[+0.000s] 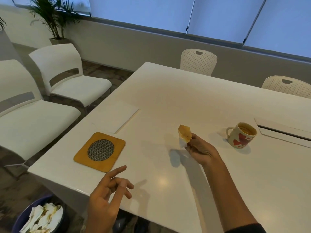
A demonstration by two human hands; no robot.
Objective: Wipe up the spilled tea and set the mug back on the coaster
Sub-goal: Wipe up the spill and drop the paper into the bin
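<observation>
Mug (241, 135) holds tea; bin (21, 214) holds stained tissues; right hand (201, 151) pinches wad (184, 134), left hand (107, 197) relaxed.

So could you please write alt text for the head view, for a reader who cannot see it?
A person's right hand holds a tea-stained tissue above a white table, the left hand open nearby. A heart-patterned mug stands at right, apart from the wooden coaster at left.
</observation>
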